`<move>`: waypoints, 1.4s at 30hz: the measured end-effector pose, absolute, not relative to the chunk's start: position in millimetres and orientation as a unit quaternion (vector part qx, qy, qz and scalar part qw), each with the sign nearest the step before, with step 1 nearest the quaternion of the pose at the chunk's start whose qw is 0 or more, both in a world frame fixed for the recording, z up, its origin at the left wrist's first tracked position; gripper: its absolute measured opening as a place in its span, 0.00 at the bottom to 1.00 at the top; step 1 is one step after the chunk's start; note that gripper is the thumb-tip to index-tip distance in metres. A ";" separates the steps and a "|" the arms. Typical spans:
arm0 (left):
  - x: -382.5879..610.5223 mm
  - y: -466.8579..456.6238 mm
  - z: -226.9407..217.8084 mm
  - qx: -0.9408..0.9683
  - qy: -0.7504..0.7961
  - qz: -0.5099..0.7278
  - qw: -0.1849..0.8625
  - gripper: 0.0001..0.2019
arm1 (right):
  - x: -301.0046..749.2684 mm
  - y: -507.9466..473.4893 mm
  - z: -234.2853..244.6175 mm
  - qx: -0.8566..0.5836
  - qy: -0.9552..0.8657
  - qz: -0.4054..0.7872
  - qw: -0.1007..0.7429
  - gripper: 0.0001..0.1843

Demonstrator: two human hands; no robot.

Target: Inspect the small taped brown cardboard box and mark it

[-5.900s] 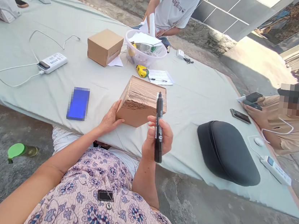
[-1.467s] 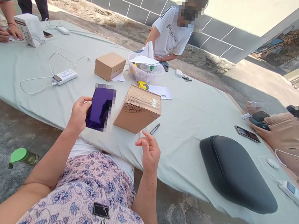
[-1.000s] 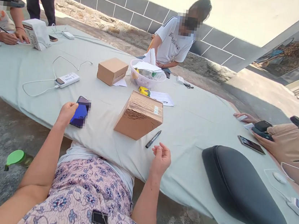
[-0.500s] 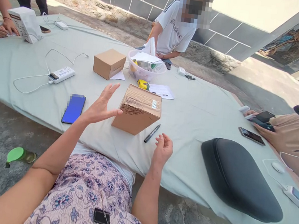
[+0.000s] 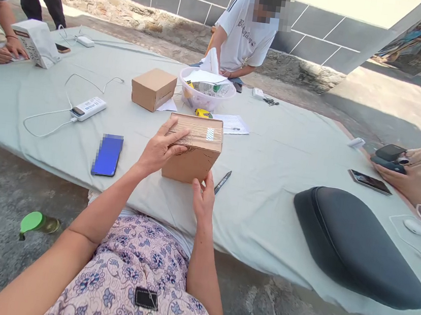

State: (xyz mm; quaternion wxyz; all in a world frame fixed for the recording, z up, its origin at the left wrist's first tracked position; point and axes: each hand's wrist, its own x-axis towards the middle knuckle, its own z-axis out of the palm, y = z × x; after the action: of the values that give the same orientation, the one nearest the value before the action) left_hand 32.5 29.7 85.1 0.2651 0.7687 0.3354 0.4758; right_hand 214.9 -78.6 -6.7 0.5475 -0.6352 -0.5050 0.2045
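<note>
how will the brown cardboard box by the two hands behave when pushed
The brown cardboard box is probably stiff, as its walls look flat. Its boxy shape suggests sliding rather than rolling. Weight is hard to judge with the inside hidden.

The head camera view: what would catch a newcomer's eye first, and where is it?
First, probably, the cardboard box near the table's front edge, with the left hand on its top and the right hand at its lower right corner. Next, the big, black, rounded object to the right, and the blue-screened phone lying to the left.
</note>
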 end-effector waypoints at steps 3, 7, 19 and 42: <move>20.3 24.2 65.3 0.692 0.371 0.530 0.319 0.24 | 215.4 -78.4 12.8 -0.650 -0.525 0.052 0.547 0.31; 5.4 22.3 31.2 0.640 0.452 0.462 0.416 0.20 | 221.2 -66.6 36.3 -0.634 -0.577 -0.085 0.508 0.19; 25.2 27.8 59.5 0.700 0.440 0.490 0.275 0.38 | 184.3 -35.6 60.7 -0.710 -0.559 -0.138 0.406 0.27; 24.1 30.0 32.7 0.611 0.383 0.553 0.416 0.44 | 232.9 -49.6 13.0 -0.568 -0.458 0.209 0.651 0.46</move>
State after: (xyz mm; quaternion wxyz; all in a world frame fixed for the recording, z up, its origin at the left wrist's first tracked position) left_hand 24.1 30.0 32.7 0.4162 0.6115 0.3835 0.5530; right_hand 232.9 -49.6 13.0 0.6508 -0.5680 -0.4585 0.2088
